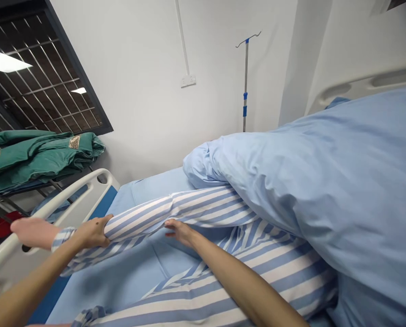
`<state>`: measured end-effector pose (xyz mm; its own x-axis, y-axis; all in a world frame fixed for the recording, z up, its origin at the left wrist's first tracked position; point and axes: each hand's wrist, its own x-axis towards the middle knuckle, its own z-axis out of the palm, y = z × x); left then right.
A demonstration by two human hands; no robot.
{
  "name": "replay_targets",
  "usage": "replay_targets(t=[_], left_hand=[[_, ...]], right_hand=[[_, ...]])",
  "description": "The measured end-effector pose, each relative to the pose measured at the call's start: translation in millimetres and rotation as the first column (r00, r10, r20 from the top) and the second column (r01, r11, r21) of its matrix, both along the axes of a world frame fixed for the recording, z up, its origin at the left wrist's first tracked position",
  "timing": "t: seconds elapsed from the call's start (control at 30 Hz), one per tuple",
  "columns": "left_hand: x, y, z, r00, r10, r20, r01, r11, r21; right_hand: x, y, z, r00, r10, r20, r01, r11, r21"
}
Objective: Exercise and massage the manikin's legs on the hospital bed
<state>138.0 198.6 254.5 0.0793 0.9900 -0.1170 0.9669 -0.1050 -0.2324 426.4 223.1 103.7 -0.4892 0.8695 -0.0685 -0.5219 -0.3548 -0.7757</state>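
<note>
L hand (94, 232) curled round striped trouser leg (140, 219), some fingertips hidden. R hand (181, 231) part-open nr its underside, contact unclear. Leg's top end hidden under quilt (312, 177).

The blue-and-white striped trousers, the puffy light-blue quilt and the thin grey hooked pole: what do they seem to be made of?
Blue-and-white striped trousers: matt cloth, perhaps cotton, judging by soft creases.
Puffy light-blue quilt: matt fabric, wrinkled and bulging; its filling is hidden.
Thin grey hooked pole: probably metal, from its faint shine.
</note>
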Motion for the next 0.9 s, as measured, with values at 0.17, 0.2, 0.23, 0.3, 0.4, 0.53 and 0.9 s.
replay_targets(t=[0.17,0.2,0.23,0.3,0.4,0.53,0.9], left_hand=[[8,11,43.8,0.981,-0.103,-0.162,0.091,0.993,-0.08],[9,11,44.7,0.981,-0.099,-0.166,0.087,0.993,-0.079],[10,10,43.5,0.982,-0.089,-0.165,0.078,0.994,-0.074],[9,8,36.5,0.988,-0.062,-0.14,0.053,0.996,-0.066],[8,4,19.4,1.0,-0.012,-0.023,0.012,0.999,-0.036],[20,5,-8.0,0.978,0.049,0.204,-0.064,0.996,0.067],[108,-9,-115.9,0.685,0.104,0.721,-0.255,0.961,0.104]], right_hand=[[-15,1,-16.5,0.987,0.093,-0.131,-0.107,0.989,-0.099],[-16,2,-16.9,0.984,0.093,-0.151,-0.109,0.989,-0.103],[-16,3,-16.3,0.983,0.094,-0.161,-0.112,0.988,-0.108],[-14,5,-12.3,0.983,0.074,-0.166,-0.094,0.989,-0.113],[-5,10,1.7,0.98,-0.039,-0.195,0.025,0.997,-0.077],[13,14,28.8,0.953,-0.137,-0.269,0.151,0.988,0.032],[37,20,46.6,0.945,-0.211,-0.252,0.257,0.952,0.167]])
